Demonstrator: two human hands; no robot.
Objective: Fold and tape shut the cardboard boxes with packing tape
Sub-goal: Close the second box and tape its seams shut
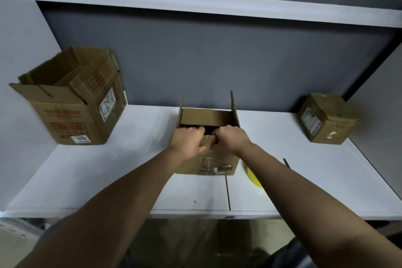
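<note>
place: packing or storage bay | evidence: white shelf board (108, 180), grey back panel (217, 61), white upper shelf (195, 4), worn labelled cardboard boxes (71, 104)

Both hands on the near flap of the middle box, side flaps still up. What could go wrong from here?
1. Both side flaps stand upright; folded out of order, the near flap may not lie flat.
2. Left hand and right hand grip one small area, so the flap could crease.
</note>
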